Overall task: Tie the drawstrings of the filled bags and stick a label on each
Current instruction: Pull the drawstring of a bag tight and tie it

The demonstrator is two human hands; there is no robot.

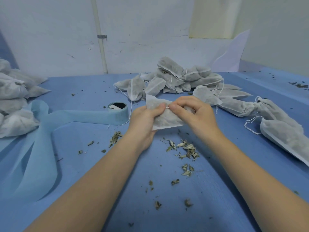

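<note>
I hold one filled white mesh bag (164,120) above the blue table, near its middle. My left hand (145,122) grips the bag's left side, thumb on top. My right hand (194,113) curls over the bag's right part and pinches a short white bit of drawstring (167,107) between thumb and forefinger, right beside the left thumb. A roll of light blue tape (117,108) with a long loose strip lies to the left of my hands.
A pile of filled bags (177,79) with loose strings sits behind my hands. More bags (282,131) lie at the right, and a heap (13,97) at the left edge. Dried leaf crumbs (187,148) are scattered over the blue table (217,190). A white wall stands behind.
</note>
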